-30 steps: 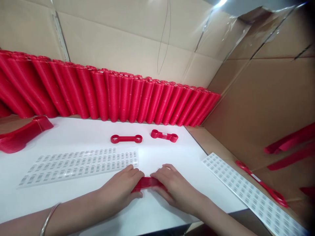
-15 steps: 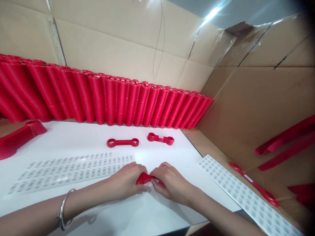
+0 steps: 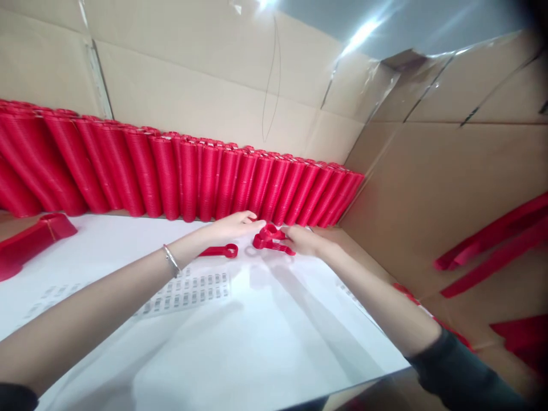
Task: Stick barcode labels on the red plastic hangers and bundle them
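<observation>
My right hand (image 3: 303, 240) holds a red dumbbell-shaped plastic piece with ring ends (image 3: 270, 230), just above a small stack of like pieces (image 3: 266, 244) at the back of the white table. Part of the held piece is hidden by the fingers. To its left, my left hand (image 3: 234, 225) is stretched out, thumb and fingers apart, with the thumb tip close to the held piece; nothing shows in its grasp. Below the left wrist lies another red piece (image 3: 222, 251), partly covered by the forearm.
Tall leaning stacks of red pieces (image 3: 188, 177) line the cardboard wall behind. Under my left forearm lies a sheet of small barcode labels (image 3: 197, 290). A larger red stack (image 3: 34, 242) lies at left. More red pieces (image 3: 411, 294) lie beyond my right forearm.
Both hands have moved away from me, from the near middle of the table to the back. The right hand carried the red piece there; the left hand has let go of it and opened.
</observation>
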{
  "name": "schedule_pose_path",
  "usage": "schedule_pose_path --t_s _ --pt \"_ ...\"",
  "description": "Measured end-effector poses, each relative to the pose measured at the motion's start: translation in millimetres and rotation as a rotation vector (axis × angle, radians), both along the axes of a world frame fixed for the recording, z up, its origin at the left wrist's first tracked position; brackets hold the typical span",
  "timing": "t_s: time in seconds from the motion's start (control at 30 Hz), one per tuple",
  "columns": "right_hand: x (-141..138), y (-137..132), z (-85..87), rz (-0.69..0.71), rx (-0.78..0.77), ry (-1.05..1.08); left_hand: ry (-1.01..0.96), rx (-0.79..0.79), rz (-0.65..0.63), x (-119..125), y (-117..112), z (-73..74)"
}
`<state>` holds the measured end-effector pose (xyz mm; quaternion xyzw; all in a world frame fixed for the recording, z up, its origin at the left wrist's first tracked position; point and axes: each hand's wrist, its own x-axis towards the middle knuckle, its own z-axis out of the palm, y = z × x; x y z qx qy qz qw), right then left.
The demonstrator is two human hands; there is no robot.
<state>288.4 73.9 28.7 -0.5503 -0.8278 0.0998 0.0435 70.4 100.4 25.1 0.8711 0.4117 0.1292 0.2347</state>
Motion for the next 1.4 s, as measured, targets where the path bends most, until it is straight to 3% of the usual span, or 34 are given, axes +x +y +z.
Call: schedule_pose_path --t_s 0.07,0.2,0.4,0.57,0.67,0.77,0.87,1.0,1.13,1.27,1.4 --pt "9 27 1.1 -0.018 -0.038 -0.036 0.128 0.13 0.061 -15 11 -2.7" --pt "11 57 -10.4 -0.014 -0.148 -0.098 0.362 0.163 0.071 -44 15 -20.4" --pt "4 66 -27.8 -0.038 -0.259 -0.149 0.508 0.098 0.042 -64 10 -46.8" --pt "0 61 -17.0 -0.045 -0.222 -0.034 0.492 0.106 0.024 -68 9 -51.8" --pt "-15 49 -10.2 0.009 -0.1 0.143 0.482 0.12 0.01 -71 6 -51.5" --pt "-43 36 -14.8 0.087 -0.025 0.331 0.475 0.142 -0.01 -73 4 -49.5" --pt "-72 31 -26.8 0.142 -0.103 0.431 0.457 0.183 -0.015 -77 3 -42.3" --pt "-94 30 -40.3 0.23 -0.322 0.541 0.447 0.264 -0.002 -83 -2 -23.6" --pt "-97 29 -56.6 0.272 -0.463 0.643 0.47 0.324 0.006 -92 -8 -6.7" --pt "-86 33 -71.4 0.175 -0.472 0.67 0.491 0.354 0.053 -104 -10 -0.5" --pt "-82 30 -62.3 0.099 -0.39 0.758 0.493 0.349 0.052 -110 -15 -3.3"
